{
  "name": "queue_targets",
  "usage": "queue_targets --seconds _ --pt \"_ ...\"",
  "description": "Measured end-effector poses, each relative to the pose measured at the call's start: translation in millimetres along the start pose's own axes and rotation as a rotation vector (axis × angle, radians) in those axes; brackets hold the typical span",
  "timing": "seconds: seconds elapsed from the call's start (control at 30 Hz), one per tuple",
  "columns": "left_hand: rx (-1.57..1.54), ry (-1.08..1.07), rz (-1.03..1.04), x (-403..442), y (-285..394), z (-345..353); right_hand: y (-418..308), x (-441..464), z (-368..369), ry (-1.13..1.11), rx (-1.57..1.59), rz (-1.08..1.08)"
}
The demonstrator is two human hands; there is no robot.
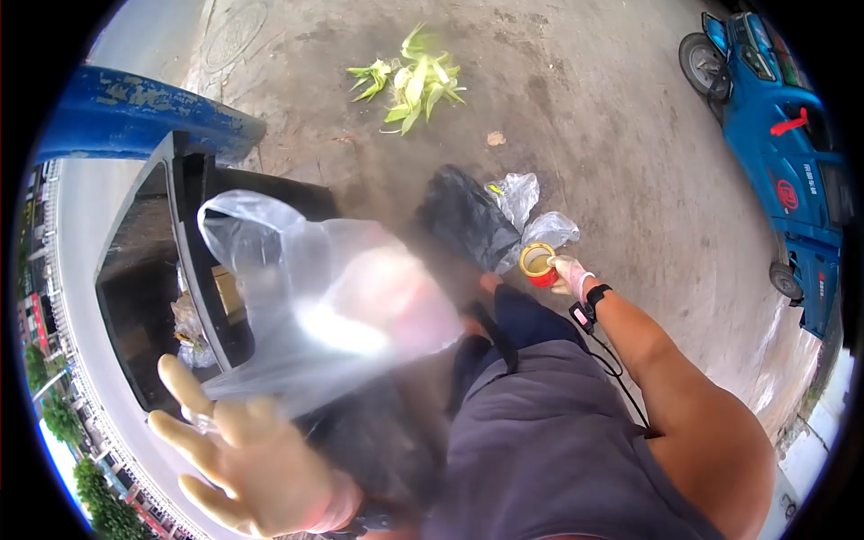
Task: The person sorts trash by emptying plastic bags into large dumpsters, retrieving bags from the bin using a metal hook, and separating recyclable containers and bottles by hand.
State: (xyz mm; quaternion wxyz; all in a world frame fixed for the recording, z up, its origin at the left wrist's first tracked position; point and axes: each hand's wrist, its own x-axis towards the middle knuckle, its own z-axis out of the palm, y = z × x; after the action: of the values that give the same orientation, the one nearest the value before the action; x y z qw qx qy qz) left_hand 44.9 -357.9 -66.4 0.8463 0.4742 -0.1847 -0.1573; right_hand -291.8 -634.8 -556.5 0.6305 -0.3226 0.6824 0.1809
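Observation:
My left hand (261, 459), in a pale glove, has its fingers spread at the lower left. Just beyond the fingers is a clear plastic bag (297, 297), partly blurred, with pale and pinkish contents. The bag's lower edge reaches the fingertips; whether it touches them I cannot tell. My right hand (570, 274), also gloved, is closed on the side of a roll of tape (538, 275) with a red outer face and a yellowish rim. Beside the bag stands a black bin (225, 346), with cardboard and crumpled plastic inside.
A black plastic bag (468, 216) and crumpled clear plastic (551, 230) lie on the ground near my feet. Green corn husks (423, 81) are scattered farther off. A blue post (153, 112) rises by the bin, and a blue three-wheeled vehicle (783, 153) is parked at the right.

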Motion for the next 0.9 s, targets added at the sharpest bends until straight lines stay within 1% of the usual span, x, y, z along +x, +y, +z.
queue_targets --seconds 0.07,0.1,0.13,0.27,0.3,0.33,0.47,0.53,0.63,0.67,0.7,0.73,0.77,0.8,0.83,0.87,0.9 --pt "-0.156 -0.038 -0.102 -0.3 -37.0 -13.0 -9.0 -0.1 18.9 0.041 -0.029 0.006" --pt "-0.213 -0.019 -0.150 -1.1 -56.6 -21.2 -13.4 2.5 29.3 0.049 -0.040 -0.004" --pt "-0.213 0.085 -0.201 -3.1 -75.5 -29.4 -16.6 11.3 40.0 0.059 -0.053 -0.013" --pt "-0.265 0.353 -0.321 -12.3 -154.3 -71.5 -21.3 88.3 69.5 0.043 -0.003 0.032" --pt "-0.275 0.368 -0.338 -15.3 -173.0 -85.7 -23.3 103.7 75.5 0.010 0.001 -0.002" --pt "-0.281 0.385 -0.353 -18.5 -191.3 -99.3 -26.3 123.1 83.5 0.024 0.005 -0.006" --pt "-0.236 0.459 -0.429 -22.9 -250.1 -143.1 -38.3 198.0 103.2 0.046 -0.148 -0.021" --pt "-0.217 0.371 -0.448 -25.2 -277.2 -172.3 -50.5 212.7 113.6 0.033 -0.152 -0.051" --pt "-0.016 0.290 -0.428 -26.7 -314.0 -190.9 -61.0 218.4 115.4 0.091 -0.217 -0.068" --pt "0.019 0.239 -0.457 -25.5 -322.9 -203.1 -57.2 226.9 112.7 0.146 -0.272 -0.073" --pt "0.053 0.183 -0.485 -25.3 -331.7 -212.6 -52.8 235.4 109.0 0.258 -0.376 -0.078" --pt "0.096 0.262 -0.498 -29.0 -341.2 -216.7 -48.8 244.4 104.8 0.413 -0.499 -0.102" --pt "0.106 0.247 -0.532 -31.2 -346.2 -222.3 -43.4 250.1 103.0 0.566 -0.589 -0.160" --pt "0.115 0.231 -0.561 -32.3 -350.5 -227.7 -39.0 248.2 103.9 0.671 -0.581 -0.314" --pt "0.205 0.248 -0.625 -33.9 -353.6 -233.7 -29.8 254.7 106.0 0.684 -0.508 -0.618" --pt "0.268 0.173 -0.604 -37.0 -358.4 -238.9 -57.0 196.1 130.0 0.624 -0.476 -0.810" --pt "0.262 0.164 -0.657 -33.6 -356.6 -236.8 -73.6 156.7 148.7 0.478 -0.385 -0.970"
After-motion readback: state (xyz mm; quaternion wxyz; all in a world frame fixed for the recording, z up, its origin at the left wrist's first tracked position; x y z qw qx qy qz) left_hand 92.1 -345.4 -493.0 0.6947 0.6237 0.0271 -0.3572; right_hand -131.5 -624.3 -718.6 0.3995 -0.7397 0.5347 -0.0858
